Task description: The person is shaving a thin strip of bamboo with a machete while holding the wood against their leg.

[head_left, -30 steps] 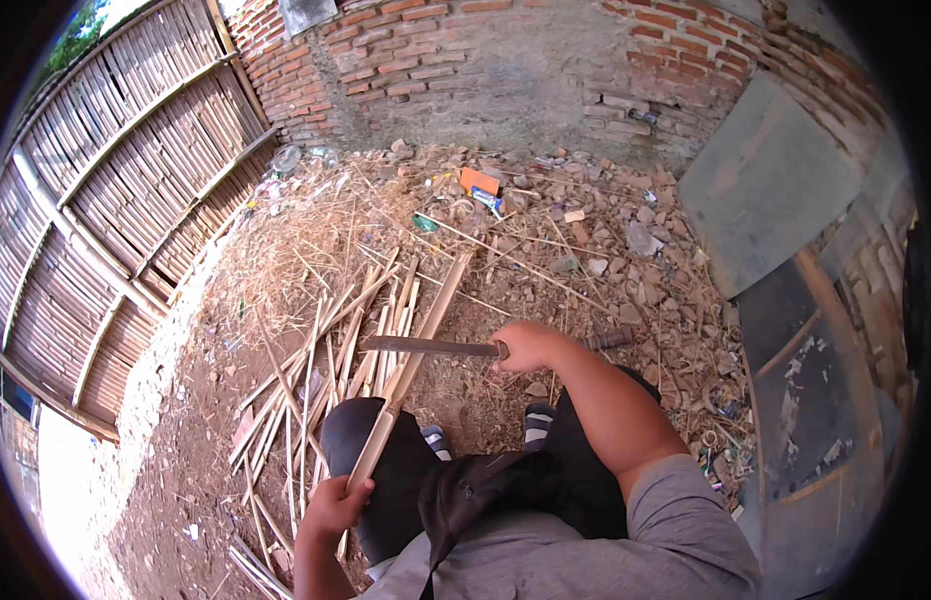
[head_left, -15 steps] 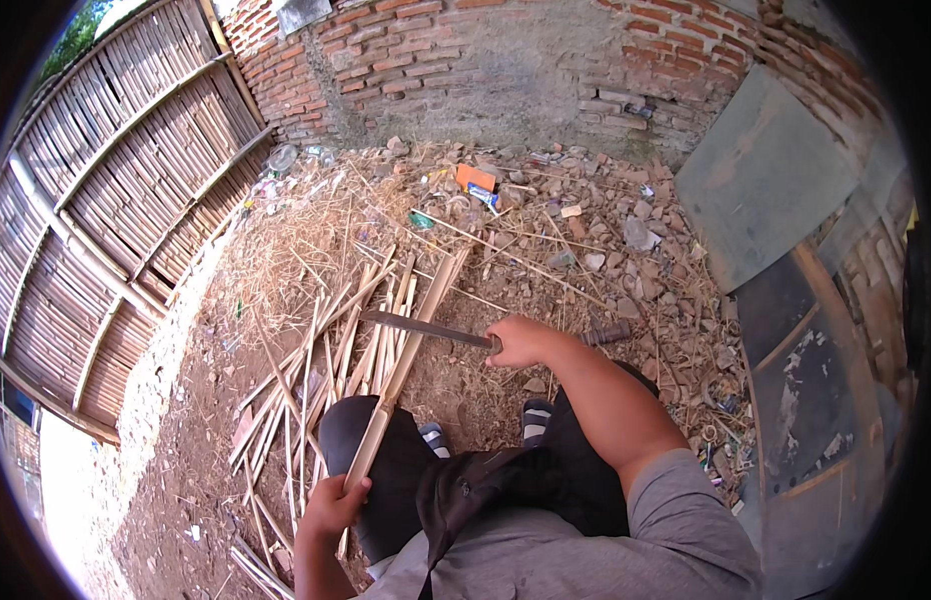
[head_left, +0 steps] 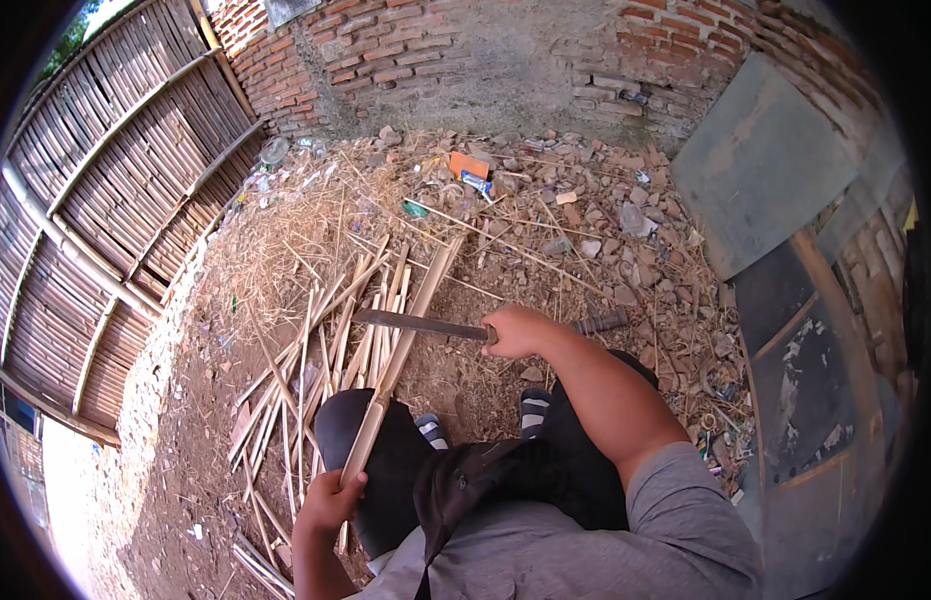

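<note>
My left hand (head_left: pixel 331 500) is wrapped round the near end of a split bamboo length (head_left: pixel 394 378), which rests across my left knee and slants away from me to the far side. In my right hand (head_left: pixel 516 332) is the handle of a machete (head_left: pixel 421 322). Its long dark blade points left and crosses the bamboo; whether the edge touches or only hovers over it I cannot tell. Under and beside the bamboo lies a loose pile of thin split bamboo strips (head_left: pixel 331 340) on the dirt.
Rubble and litter (head_left: pixel 626 220) cover the ground ahead, up to a brick wall (head_left: pixel 466 75). A bamboo fence (head_left: pixel 126 190) stands on the left. Grey sheets (head_left: pixel 766 165) and a dark framed panel (head_left: pixel 801 380) lean on the right. A dark cylindrical piece (head_left: pixel 601 320) lies beyond my right wrist.
The whole scene has shifted slightly up with my head. My right hand and the machete have moved very little; the left hand keeps its grip on the bamboo.
</note>
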Demonstrator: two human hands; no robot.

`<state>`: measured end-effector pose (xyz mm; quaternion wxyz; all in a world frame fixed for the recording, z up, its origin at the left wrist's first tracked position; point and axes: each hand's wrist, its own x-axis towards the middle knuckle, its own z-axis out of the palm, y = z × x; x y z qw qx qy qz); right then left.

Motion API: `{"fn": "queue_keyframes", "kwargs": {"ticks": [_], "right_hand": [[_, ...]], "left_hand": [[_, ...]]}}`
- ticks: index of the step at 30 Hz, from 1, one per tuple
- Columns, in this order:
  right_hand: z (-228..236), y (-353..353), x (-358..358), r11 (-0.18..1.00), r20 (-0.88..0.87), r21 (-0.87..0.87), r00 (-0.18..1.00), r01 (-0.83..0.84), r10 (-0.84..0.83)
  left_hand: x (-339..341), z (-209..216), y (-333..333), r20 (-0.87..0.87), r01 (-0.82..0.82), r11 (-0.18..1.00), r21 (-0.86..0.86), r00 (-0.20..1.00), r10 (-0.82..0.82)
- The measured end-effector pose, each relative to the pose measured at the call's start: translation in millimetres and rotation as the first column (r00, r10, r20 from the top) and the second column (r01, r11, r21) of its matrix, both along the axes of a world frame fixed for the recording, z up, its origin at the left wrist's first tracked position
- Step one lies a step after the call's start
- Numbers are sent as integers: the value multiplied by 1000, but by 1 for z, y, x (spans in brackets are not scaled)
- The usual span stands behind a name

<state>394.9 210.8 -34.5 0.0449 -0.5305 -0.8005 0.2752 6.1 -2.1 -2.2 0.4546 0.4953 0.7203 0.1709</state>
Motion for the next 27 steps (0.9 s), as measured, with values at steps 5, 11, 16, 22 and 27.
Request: {"fn": "queue_keyframes", "kwargs": {"ticks": [5, 11, 16, 22, 27], "right_hand": [[1, -1, -2, 1000, 2, -8, 1000, 14, -14], [-3, -2, -5, 999, -3, -27, 1000, 31, -31], [-4, -3, -4, 1000, 2, -6, 1000, 9, -9], [-14, 4, 1, 1000, -71, -20, 997, -10, 9], [-13, 3, 0, 999, -39, -43, 999, -14, 12]], "left_hand": [[-4, -6, 0, 9, -11, 1000, -27, 1000, 11], [6, 2, -1, 35, -49, 999, 4, 998, 49], [4, 3, -1, 40, -10, 1000, -3, 999, 10], [7, 6, -1, 63, -22, 1000, 21, 998, 21], [6, 10, 0, 71, -25, 1000, -16, 997, 26]]}}
